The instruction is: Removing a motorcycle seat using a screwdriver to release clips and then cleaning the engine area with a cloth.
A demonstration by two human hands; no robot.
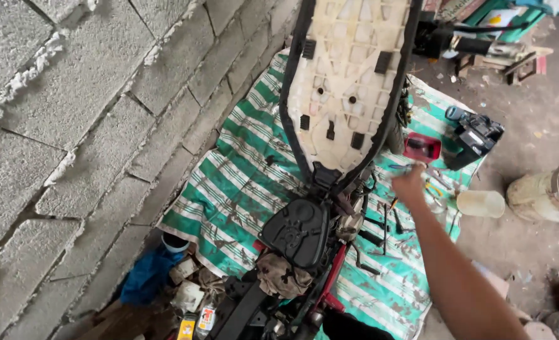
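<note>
Right hand (409, 184) stretched out on a long straight forearm, fingers bunched around a small pale piece, too small to name; left hand out of sight. Beneath: scattered dark metal tools (380, 234) on a grimy green-and-white striped tarp (241, 182). Alongside, a black ribbed plastic motorcycle cover (298, 232), an upturned cream latticed seat pan (348, 75), rough grey block wall (78, 113) crowding close.
</note>
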